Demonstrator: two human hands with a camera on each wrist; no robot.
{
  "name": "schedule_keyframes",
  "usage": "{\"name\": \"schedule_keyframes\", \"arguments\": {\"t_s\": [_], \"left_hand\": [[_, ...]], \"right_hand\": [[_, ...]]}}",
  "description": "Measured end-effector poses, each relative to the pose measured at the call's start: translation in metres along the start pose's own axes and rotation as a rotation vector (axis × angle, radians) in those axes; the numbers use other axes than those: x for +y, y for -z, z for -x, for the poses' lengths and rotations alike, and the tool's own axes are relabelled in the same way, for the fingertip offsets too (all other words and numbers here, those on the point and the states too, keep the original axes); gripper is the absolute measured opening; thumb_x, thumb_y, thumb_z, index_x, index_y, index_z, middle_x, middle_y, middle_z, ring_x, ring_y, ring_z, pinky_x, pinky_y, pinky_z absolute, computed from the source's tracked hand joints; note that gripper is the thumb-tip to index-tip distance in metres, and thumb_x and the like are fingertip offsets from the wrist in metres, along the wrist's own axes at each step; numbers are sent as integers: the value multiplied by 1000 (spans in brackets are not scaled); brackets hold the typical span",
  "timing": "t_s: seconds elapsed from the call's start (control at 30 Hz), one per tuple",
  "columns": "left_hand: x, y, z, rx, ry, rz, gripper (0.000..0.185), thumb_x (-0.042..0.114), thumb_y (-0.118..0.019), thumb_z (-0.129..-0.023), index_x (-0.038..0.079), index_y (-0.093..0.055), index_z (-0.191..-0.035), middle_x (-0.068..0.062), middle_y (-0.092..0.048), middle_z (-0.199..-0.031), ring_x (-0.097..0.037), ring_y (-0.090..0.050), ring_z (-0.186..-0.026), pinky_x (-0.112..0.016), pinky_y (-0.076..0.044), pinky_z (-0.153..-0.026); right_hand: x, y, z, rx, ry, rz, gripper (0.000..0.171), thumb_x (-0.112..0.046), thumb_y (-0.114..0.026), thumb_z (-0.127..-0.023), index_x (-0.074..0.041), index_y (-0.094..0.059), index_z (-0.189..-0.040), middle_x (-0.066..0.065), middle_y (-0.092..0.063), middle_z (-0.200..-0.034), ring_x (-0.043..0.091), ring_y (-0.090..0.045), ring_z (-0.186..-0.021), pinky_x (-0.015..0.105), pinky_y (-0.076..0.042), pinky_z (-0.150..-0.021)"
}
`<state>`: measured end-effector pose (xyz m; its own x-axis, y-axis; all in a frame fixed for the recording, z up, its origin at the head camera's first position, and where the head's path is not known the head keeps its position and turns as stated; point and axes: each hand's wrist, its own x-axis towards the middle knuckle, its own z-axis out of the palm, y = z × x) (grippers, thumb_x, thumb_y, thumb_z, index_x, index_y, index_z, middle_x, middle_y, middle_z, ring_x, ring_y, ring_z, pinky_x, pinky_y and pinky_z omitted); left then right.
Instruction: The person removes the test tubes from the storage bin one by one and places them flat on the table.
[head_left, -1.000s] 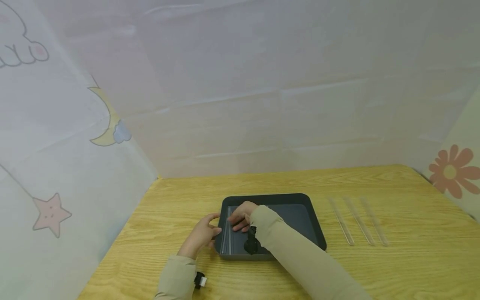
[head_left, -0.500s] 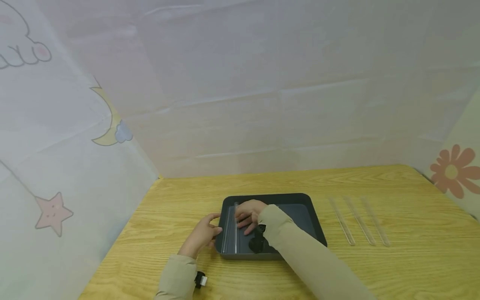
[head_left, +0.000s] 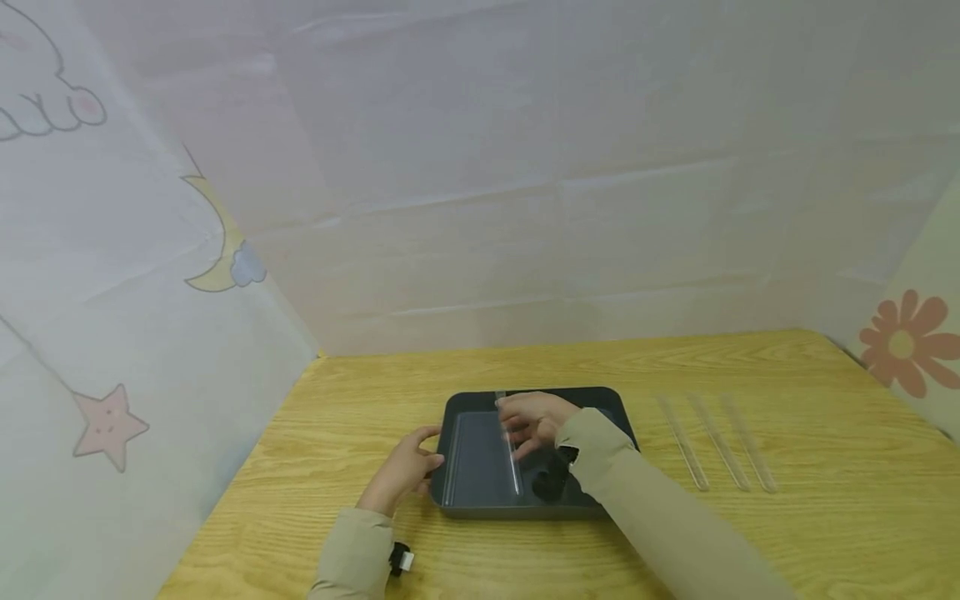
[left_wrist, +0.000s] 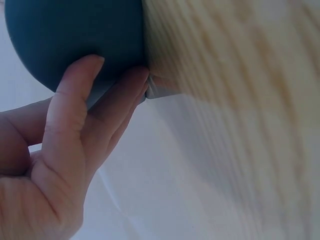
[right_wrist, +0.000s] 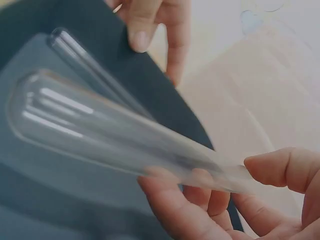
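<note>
A dark grey tray (head_left: 480, 467) lies on the wooden table. My left hand (head_left: 405, 468) grips its left rim, thumb on top, and the left wrist view shows that hand (left_wrist: 75, 125) on the tray (left_wrist: 75, 35). My right hand (head_left: 536, 421) pinches a clear glass tube (head_left: 510, 450) just above the tray's middle. In the right wrist view the glass tube (right_wrist: 100, 135) runs out from my fingers (right_wrist: 200, 200). A second tube (head_left: 450, 471) lies along the tray's left wall, also seen as the second tube (right_wrist: 90, 70).
Three more clear tubes (head_left: 720, 454) lie side by side on the table (head_left: 825, 500) to the tray's right. Pale printed cloth walls (head_left: 150, 292) close in the left, back and right sides.
My right hand has moved rightward from the tray's left side to its middle, carrying the glass tube up off the tray floor. The left hand stays on the rim.
</note>
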<state>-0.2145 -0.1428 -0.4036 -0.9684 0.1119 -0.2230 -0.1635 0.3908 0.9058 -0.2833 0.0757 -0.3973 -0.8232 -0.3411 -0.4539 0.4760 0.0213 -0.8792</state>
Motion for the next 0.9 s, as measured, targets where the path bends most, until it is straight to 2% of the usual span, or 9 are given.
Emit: {"name": "schedule_keyframes", "arguments": {"t_s": [0.17, 0.37, 0.53, 0.7, 0.8, 0.9], "left_hand": [[-1, 0, 0, 6, 1, -14, 50, -7, -51, -96, -2, -39, -144, -17, -64, -91, -16, -61, -65, -23, -39, -46], [0, 0, 0, 14, 2, -33, 50, -6, -51, -96, -3, -38, -144, -19, -64, -96, -18, -63, -69, -25, -43, -48], [1, -1, 0, 12, 2, -30, 50, -6, -51, -97, -3, -38, -145, -20, -63, -97, -18, -63, -70, -26, -44, -49], [1, -1, 0, 10, -6, -30, 50, -7, -51, -97, -3, -38, -144, -19, -64, -95, -17, -62, -67, -25, -42, -48], [1, 0, 0, 6, -4, -25, 50, -7, -51, -97, -3, -37, -145, -19, -64, -94, -16, -60, -65, -25, -40, -47], [1, 0, 1, 5, -1, -27, 50, -6, -51, -97, -3, -37, -145, -19, -63, -94, -17, -60, -65, -25, -39, -47]], "right_hand": [[-3, 11, 8, -60, 22, -39, 54, 0, -47, -100, -4, -30, -151, 31, -36, -137, 24, -49, -82, 61, -42, -92], [-3, 22, 18, -82, 55, -21, 57, -3, -47, -101, -2, -24, -153, 31, -33, -144, 27, -50, -96, 56, -46, -90], [-3, 30, 25, -94, 65, -17, 60, -4, -49, -101, -2, -21, -154, 27, -39, -139, 27, -51, -97, 52, -48, -88], [-1, 38, 29, -111, 83, -17, 61, -5, -48, -102, -2, -17, -155, 29, -32, -145, 31, -49, -108, 54, -46, -90], [1, 42, 32, -121, 89, -28, 62, -6, -47, -102, -2, -15, -155, 30, -29, -147, 30, -49, -106, 53, -47, -89], [3, 47, 34, -112, 90, -46, 63, -8, -49, -102, -3, -15, -155, 27, -36, -143, 27, -51, -101, 50, -48, -86]]}}
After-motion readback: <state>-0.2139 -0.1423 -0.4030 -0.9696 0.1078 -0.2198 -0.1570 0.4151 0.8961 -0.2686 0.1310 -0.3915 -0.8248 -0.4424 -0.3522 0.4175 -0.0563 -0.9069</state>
